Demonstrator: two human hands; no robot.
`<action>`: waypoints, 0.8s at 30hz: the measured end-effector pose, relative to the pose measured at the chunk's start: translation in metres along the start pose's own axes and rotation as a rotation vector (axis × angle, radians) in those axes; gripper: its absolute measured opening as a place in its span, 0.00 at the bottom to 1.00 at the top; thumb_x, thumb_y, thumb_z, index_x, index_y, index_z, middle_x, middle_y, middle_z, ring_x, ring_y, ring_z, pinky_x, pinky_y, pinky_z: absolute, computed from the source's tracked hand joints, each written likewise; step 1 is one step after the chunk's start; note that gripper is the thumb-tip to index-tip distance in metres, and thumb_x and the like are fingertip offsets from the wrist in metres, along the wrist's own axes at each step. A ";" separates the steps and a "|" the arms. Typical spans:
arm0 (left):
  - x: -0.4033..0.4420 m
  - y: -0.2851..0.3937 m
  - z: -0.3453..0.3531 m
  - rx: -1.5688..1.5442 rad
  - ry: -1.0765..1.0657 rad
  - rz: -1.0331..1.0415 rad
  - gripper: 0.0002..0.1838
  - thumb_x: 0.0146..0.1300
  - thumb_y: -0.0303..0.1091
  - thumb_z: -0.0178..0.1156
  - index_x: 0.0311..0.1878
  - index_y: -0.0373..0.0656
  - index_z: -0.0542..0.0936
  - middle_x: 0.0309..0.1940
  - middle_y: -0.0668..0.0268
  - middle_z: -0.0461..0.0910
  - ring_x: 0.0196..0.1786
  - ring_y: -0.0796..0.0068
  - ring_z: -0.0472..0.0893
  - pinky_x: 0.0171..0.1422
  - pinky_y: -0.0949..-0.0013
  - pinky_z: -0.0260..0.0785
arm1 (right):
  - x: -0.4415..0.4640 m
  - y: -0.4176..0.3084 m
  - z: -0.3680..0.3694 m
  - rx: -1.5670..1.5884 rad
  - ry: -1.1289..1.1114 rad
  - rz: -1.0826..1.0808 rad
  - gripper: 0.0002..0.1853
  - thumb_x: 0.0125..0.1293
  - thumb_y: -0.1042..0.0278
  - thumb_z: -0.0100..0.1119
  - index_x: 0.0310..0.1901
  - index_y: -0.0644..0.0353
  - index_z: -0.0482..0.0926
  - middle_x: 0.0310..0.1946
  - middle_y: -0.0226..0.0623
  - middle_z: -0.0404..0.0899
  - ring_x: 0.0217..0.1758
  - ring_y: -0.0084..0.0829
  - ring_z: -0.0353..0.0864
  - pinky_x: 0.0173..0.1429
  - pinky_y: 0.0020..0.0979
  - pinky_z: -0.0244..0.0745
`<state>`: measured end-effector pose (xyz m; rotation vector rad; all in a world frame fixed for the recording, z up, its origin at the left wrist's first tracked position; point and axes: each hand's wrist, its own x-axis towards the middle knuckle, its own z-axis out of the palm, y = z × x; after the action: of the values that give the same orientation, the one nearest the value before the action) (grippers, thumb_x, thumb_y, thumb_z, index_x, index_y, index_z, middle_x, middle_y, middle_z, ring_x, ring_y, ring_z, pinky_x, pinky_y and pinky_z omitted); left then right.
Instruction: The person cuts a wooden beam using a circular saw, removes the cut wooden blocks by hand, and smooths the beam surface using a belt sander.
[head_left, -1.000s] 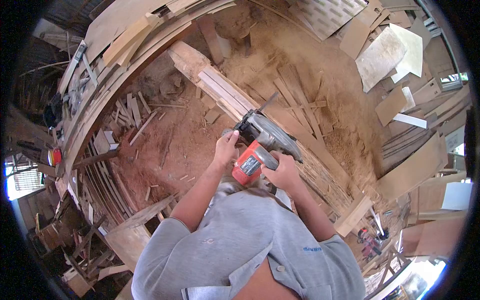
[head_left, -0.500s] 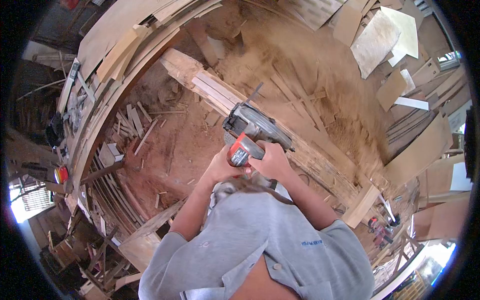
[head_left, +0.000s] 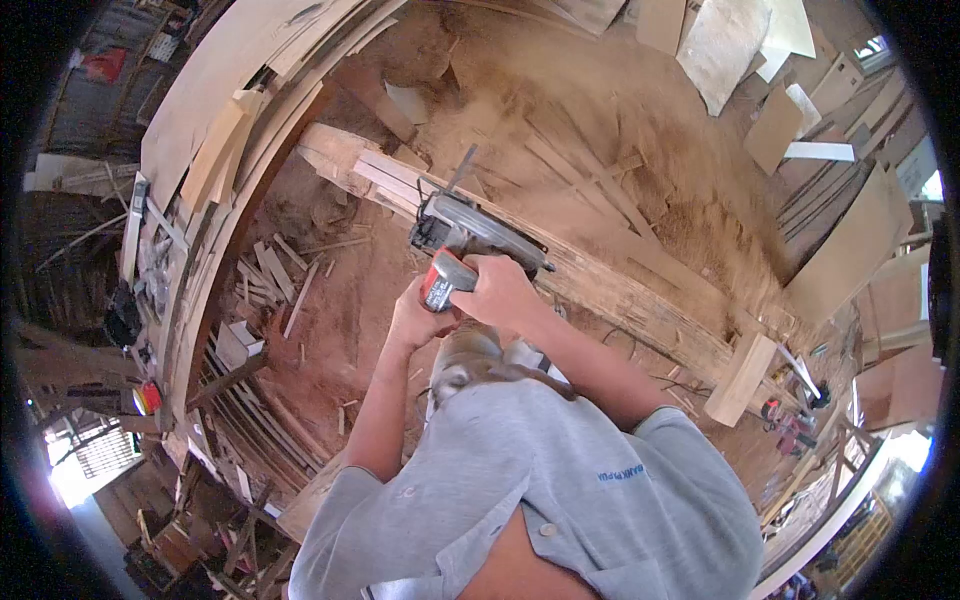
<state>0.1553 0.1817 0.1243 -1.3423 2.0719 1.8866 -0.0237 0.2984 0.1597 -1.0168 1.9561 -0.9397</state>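
Observation:
A circular saw (head_left: 485, 230) with a red and dark motor body rests on a long, rough wooden beam (head_left: 610, 290). My left hand (head_left: 415, 318) is closed around the motor end of the saw. On the saw's rear handle, my right hand (head_left: 500, 290) is wrapped from the other side. A thin metal guide bar (head_left: 463, 168) sticks out from the saw toward the far side. Pale cut strips (head_left: 388, 180) show on the beam's top just ahead of the saw. The blade's lower part is hidden.
Dust hangs over loose boards (head_left: 590, 175) beyond the beam. Offcuts (head_left: 268, 270) litter the floor at left, near a stack of long planks (head_left: 240, 150). A short wood block (head_left: 741, 380) lies across the beam's near end. Sheets (head_left: 725, 50) lean at upper right.
The saw and both hands have moved left and slightly away along the beam. The whole view has also shifted a little. Both hands keep their hold.

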 end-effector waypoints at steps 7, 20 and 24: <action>0.023 0.005 -0.024 -0.187 -0.113 -0.031 0.31 0.53 0.27 0.80 0.62 0.36 0.81 0.35 0.64 0.88 0.30 0.75 0.87 0.32 0.68 0.80 | 0.028 -0.016 -0.004 0.052 -0.028 -0.001 0.28 0.56 0.44 0.69 0.45 0.63 0.92 0.36 0.61 0.90 0.45 0.60 0.91 0.54 0.54 0.87; 0.069 -0.036 -0.087 0.159 -0.033 0.133 0.35 0.58 0.33 0.84 0.68 0.40 0.80 0.52 0.70 0.89 0.53 0.77 0.87 0.61 0.66 0.80 | 0.070 -0.028 0.020 0.095 -0.019 -0.020 0.23 0.53 0.51 0.73 0.38 0.67 0.91 0.36 0.59 0.91 0.43 0.58 0.93 0.53 0.52 0.88; 0.076 -0.032 -0.099 0.155 -0.022 0.083 0.35 0.56 0.34 0.86 0.65 0.39 0.81 0.52 0.69 0.89 0.53 0.76 0.87 0.61 0.64 0.80 | 0.081 -0.031 0.026 0.144 0.005 -0.039 0.22 0.52 0.52 0.73 0.34 0.68 0.91 0.33 0.59 0.90 0.41 0.58 0.93 0.52 0.52 0.88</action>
<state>0.1765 0.0611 0.0828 -1.2146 2.2439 1.7186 -0.0259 0.2080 0.1526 -0.9741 1.8493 -1.0893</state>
